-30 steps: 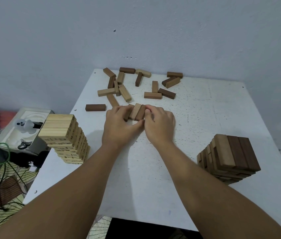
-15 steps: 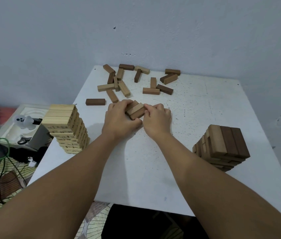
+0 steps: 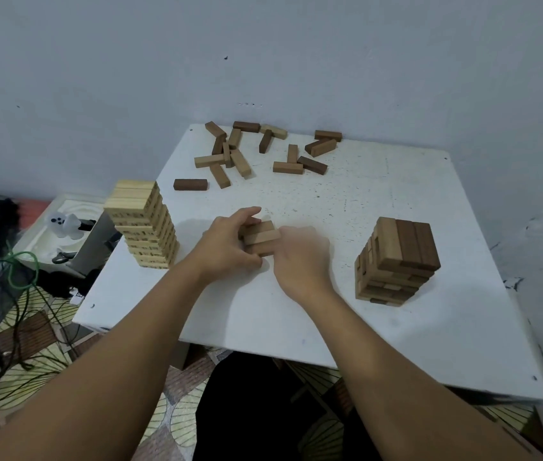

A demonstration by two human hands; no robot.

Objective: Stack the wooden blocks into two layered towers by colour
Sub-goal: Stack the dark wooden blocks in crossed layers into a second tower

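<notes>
Two towers already stand on the white surface [image 3: 380, 327]; the pale tower [image 3: 143, 224] at the left of the frame is the taller, the brown tower [image 3: 396, 261] at the right is shorter and, by the look of it, has several layers to go; its top layer mixes one lighter block with darker ones. In the middle of the frame the left hand [image 3: 230, 244] and the right hand [image 3: 300, 257] curl their fingers round a small bundle of blocks [image 3: 261, 236], apparently three side by side, squeezed between them. Along the upper edge a scatter of loose blocks [image 3: 263, 151] lies unsorted, so I'd judge the job somewhat past halfway; the brown ones remain the bulk of it.
</notes>
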